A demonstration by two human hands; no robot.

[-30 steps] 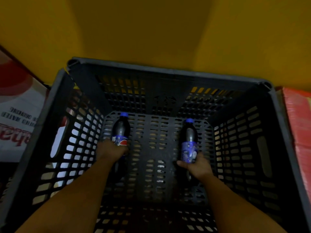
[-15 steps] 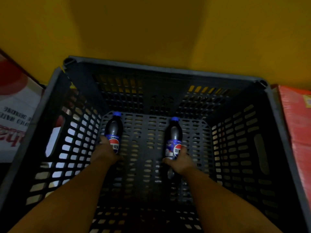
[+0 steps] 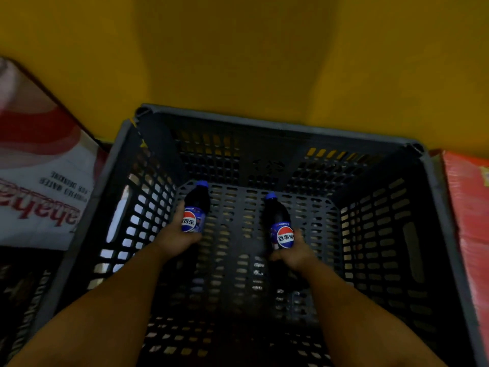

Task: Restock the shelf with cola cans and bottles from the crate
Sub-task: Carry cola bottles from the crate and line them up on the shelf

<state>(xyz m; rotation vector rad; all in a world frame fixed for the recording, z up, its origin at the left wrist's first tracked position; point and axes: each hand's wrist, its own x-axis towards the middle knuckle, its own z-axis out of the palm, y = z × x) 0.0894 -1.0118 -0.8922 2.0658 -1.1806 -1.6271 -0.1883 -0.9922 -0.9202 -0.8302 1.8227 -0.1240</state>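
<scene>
Both my arms reach down into a deep black slotted crate. My left hand grips the lower part of a dark cola bottle with a blue cap and a red, white and blue label, near the crate's left wall. My right hand grips a second cola bottle of the same kind, right of the middle. Both bottles point away from me with their caps toward the far wall. I see no cans in the crate.
A yellow wall rises behind the crate. A white and red printed carton stands against the crate's left side, and a red pack against its right side.
The labels of both bottles have turned up to face me. The right-hand bottle has shifted left and a little nearer. The view has tilted up, so the crate sits lower in the frame.
</scene>
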